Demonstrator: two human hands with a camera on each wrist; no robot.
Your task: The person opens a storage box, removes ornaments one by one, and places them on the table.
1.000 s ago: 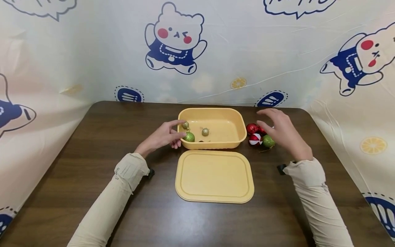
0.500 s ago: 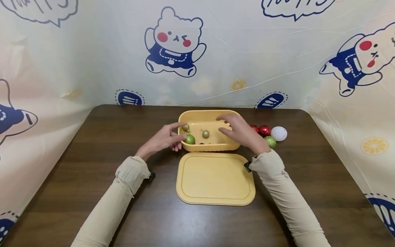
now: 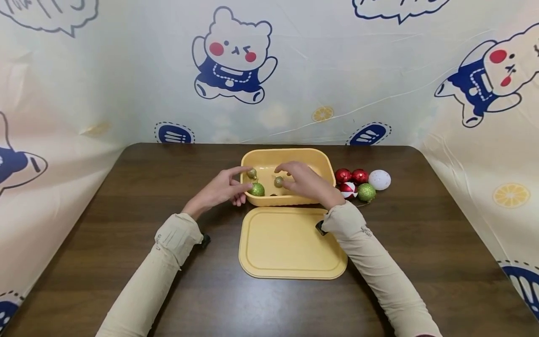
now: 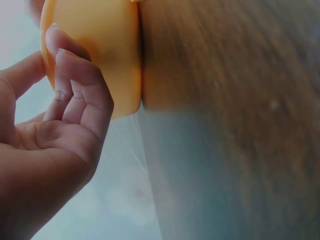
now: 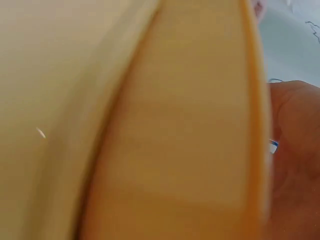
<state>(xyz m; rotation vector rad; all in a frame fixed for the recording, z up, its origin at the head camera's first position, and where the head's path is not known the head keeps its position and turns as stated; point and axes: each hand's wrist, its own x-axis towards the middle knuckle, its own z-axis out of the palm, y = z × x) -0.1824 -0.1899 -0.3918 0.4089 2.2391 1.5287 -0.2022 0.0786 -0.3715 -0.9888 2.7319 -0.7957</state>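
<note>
The right hand is the thing that has changed place. A second ago it is over the loose balls to the right; half a second ago it is above the right end of the box; now it is further in, around the middle gold ball. Its thumb and index finger stand apart on either side of that ball — whether either touches it, I cannot tell, and the right wrist view does not show the tips.

The left hand stays put, clamped on the box's left wall, its curled fingers outside. Just inside that wall lie the other gold ball and the green ball.

For the work, this seems to shift the reach from the outside group to the contents of the box. That group — two red balls, a striped ball, a second green ball and a white ball — now shows uncovered on the table.
</note>
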